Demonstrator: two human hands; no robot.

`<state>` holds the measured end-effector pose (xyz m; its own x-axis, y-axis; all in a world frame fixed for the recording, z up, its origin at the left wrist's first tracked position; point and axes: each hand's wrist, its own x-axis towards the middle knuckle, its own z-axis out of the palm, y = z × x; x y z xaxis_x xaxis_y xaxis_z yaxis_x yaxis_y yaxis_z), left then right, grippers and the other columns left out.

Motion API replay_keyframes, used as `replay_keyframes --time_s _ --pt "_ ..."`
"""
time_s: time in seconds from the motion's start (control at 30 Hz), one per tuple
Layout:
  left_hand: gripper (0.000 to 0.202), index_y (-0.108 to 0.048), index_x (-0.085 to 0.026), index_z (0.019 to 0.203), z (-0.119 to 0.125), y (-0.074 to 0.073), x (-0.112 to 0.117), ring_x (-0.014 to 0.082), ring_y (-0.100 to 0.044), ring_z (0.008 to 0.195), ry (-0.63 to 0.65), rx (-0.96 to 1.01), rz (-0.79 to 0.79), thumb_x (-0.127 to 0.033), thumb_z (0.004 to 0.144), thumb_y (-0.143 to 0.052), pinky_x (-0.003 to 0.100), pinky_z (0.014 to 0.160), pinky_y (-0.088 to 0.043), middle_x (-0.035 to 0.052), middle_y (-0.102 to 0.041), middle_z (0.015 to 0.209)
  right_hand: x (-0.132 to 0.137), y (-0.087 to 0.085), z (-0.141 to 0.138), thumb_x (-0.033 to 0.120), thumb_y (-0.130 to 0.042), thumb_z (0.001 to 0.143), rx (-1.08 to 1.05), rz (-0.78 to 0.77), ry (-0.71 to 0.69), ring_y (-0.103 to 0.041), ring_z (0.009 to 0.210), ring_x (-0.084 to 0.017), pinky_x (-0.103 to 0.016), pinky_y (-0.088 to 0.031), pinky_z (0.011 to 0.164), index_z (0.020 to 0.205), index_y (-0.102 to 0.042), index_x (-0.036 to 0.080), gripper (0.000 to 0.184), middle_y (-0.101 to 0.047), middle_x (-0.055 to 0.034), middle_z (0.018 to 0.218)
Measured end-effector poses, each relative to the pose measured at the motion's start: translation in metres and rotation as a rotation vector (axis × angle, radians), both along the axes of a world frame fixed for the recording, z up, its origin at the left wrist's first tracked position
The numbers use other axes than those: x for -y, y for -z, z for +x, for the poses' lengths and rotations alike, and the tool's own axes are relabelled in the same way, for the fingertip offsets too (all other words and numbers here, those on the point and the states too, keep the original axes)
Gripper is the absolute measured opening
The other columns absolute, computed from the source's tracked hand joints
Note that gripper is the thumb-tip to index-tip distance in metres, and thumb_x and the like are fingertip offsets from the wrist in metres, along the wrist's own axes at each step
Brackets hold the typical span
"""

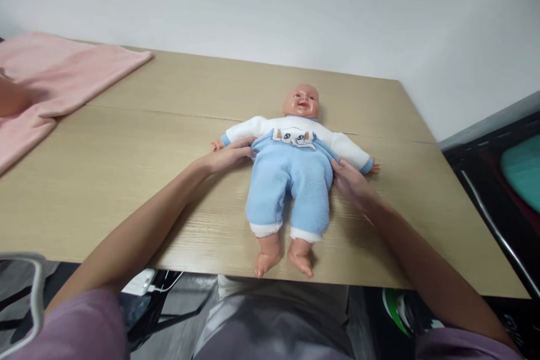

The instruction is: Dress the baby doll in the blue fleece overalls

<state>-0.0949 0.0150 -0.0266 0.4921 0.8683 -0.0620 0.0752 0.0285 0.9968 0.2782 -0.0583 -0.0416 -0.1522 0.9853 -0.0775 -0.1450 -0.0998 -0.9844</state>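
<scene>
Blue trousers [291,180] with white cuffs cover the legs and belly of a smiling baby doll [301,108], which lies face up on a wood-toned tabletop [198,90]. Its head points toward the white wall [270,11], its arms are spread wide, and its feet rest by the near edge, in front of the seated or standing wearer.

Both of the wearer's hands are at the trousers' upper edge, one on each side of the doll. The left hand [233,153] has its fingers closed on the cloth, their tips partly hidden; the right hand [349,179] pinches the opposite side, thumb uppermost. Neither is spread open.

Judging by how things lie, the clothing is nearly all in place. A white top [276,125] with blue cuffs is on, with both sleeves reaching the wrists. Both legs are through the trousers, whose top edge sits over the lower part of the top. What seems unfinished is that edge: it looks gathered, and a white patch with cartoon eyes [293,138] appears creased. The doll's feet are bare.

Farther left on the tabletop, well apart, lies a rumpled pink blanket [80,70].
</scene>
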Motion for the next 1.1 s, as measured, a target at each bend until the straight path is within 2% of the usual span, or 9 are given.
replay_keyframes --time_s 0.13,0.3,0.5,0.7,0.83,0.93,1.0,1.1 --pt "0.041 -0.078 -0.020 0.115 0.006 0.013 0.003 0.0269 -0.073 0.108 0.050 0.224 -0.168 -0.027 0.077 -0.090 0.040 0.100 -0.059 0.0058 -0.078 0.109 0.002 -0.004 -0.006 0.058 -0.093 0.092 -0.144 -0.081 -0.043 -0.073 0.146 -0.034 -0.051 -0.060 0.129 0.124 -0.080 0.030 0.044 -0.087 -0.0081 0.132" --pt "0.045 -0.081 -0.022 0.122 0.025 0.020 0.011 0.0358 -0.077 0.129 0.022 0.452 -0.140 -0.054 0.095 -0.095 0.050 0.116 -0.059 0.0113 -0.084 0.121 0.000 0.000 -0.008 0.066 -0.095 0.090 -0.207 -0.096 0.060 -0.071 0.151 -0.034 -0.054 -0.063 0.127 0.124 -0.081 0.034 0.048 -0.088 -0.0044 0.131" --pt "0.049 -0.080 -0.023 0.113 0.038 0.020 0.014 0.0376 -0.077 0.133 -0.063 0.520 -0.100 -0.064 0.092 -0.097 0.052 0.117 -0.063 0.0106 -0.086 0.117 -0.004 0.003 -0.012 0.070 -0.095 0.090 -0.217 -0.059 0.133 -0.073 0.150 -0.033 -0.055 -0.065 0.126 0.124 -0.081 0.037 0.050 -0.087 -0.0004 0.134" --pt "0.050 -0.073 -0.024 0.106 0.040 0.018 0.010 0.0380 -0.076 0.129 -0.193 0.537 -0.055 -0.062 0.088 -0.098 0.051 0.112 -0.061 0.0096 -0.083 0.111 -0.011 0.005 -0.005 0.069 -0.095 0.090 -0.171 -0.023 0.092 -0.074 0.147 -0.032 -0.049 -0.069 0.118 0.125 -0.080 0.038 0.050 -0.087 -0.0001 0.134" --pt "0.043 -0.068 -0.024 0.107 0.036 0.012 0.012 0.0299 -0.072 0.108 -0.216 0.440 -0.025 -0.051 0.085 -0.094 0.042 0.098 -0.057 0.0048 -0.074 0.104 -0.014 0.009 0.004 0.069 -0.094 0.091 -0.079 0.028 0.026 -0.080 0.129 -0.031 -0.044 -0.068 0.111 0.124 -0.081 0.036 0.049 -0.087 0.0001 0.121" --pt "0.031 -0.065 -0.024 0.102 0.026 0.006 0.011 0.0236 -0.059 0.092 -0.154 0.184 0.063 -0.046 0.088 -0.083 0.038 0.089 -0.050 0.0008 -0.062 0.095 -0.014 0.010 0.018 0.059 -0.090 0.096 0.024 0.074 -0.028 -0.080 0.112 -0.027 -0.041 -0.066 0.106 0.119 -0.081 0.033 0.037 -0.084 0.0013 0.112" --pt "0.028 -0.067 -0.023 0.101 0.017 0.003 0.008 0.0244 -0.055 0.093 -0.084 -0.011 0.181 -0.046 0.090 -0.078 0.038 0.092 -0.048 0.0015 -0.061 0.095 -0.014 0.007 0.028 0.051 -0.090 0.094 0.095 0.093 -0.070 -0.077 0.106 -0.027 -0.040 -0.064 0.103 0.114 -0.082 0.031 0.029 -0.081 0.0010 0.106" --pt "0.036 -0.073 -0.021 0.106 0.006 0.001 0.002 0.0318 -0.060 0.108 0.006 -0.210 0.354 -0.052 0.089 -0.078 0.044 0.106 -0.049 0.0077 -0.071 0.107 -0.012 -0.003 0.036 0.038 -0.095 0.084 0.258 0.154 -0.115 -0.072 0.104 -0.031 -0.046 -0.062 0.106 0.109 -0.084 0.030 0.028 -0.080 -0.0009 0.102"
